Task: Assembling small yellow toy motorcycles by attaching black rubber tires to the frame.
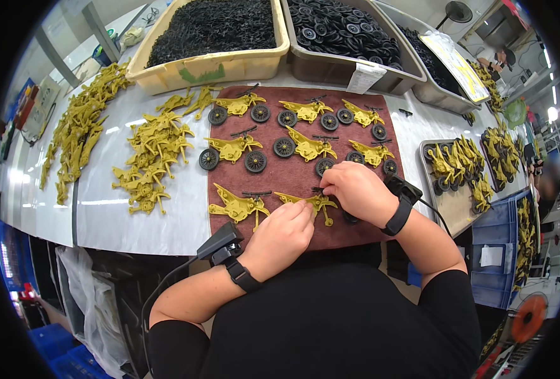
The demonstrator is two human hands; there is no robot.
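On the brown mat point(296, 170): 8 yellow toy motorbikes, counted as 6 wheeled bikes point(232, 150) in 2 far rows of 3, plus 2 wheelless frames point(237, 207) in the near row. Beyond the mat: 3 bins, namely 1 cream bin point(204, 68) at far left, 1 grey bin point(330, 68) beside it, 1 more grey bin point(441, 91) at far right. On the right: 2 trays point(457, 205) of finished bikes. To the left: 2 loose heaps of frames point(150, 158), too tangled to count. 2 hands, 1 black wrist device point(220, 246) apiece.

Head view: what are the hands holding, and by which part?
Both hands, left hand and right hand, pinch one yellow toy motorcycle frame on the brown mat: left at its rear, right at its front.
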